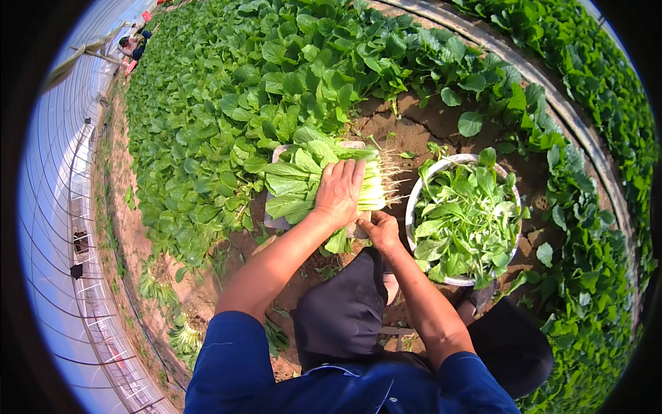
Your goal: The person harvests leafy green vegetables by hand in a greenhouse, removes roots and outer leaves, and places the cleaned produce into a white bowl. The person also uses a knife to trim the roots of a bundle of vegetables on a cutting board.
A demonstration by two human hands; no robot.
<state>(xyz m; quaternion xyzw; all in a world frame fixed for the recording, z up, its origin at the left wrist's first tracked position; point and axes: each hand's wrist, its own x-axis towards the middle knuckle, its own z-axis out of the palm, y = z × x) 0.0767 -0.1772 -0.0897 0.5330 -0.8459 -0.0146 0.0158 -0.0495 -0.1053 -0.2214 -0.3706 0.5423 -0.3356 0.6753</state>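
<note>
A bunch of leafy greens with pale stems and thin roots lies sideways on a light, flat board or tray, its roots pointing right. My left hand rests across the stems, fingers together, pressing on the bunch. Just below the root end is my right hand, its thumb and fingertips by the lower edge of the stems; whether it pinches anything cannot be told. To the right stands a round, white-rimmed tub filled with loose green leaves.
Dense rows of leafy plants grow ahead and along the right. Bare cracked soil lies beyond the tub. Pulled bunches lie at lower left. A curved pale strip runs at right. Another person is far off, upper left.
</note>
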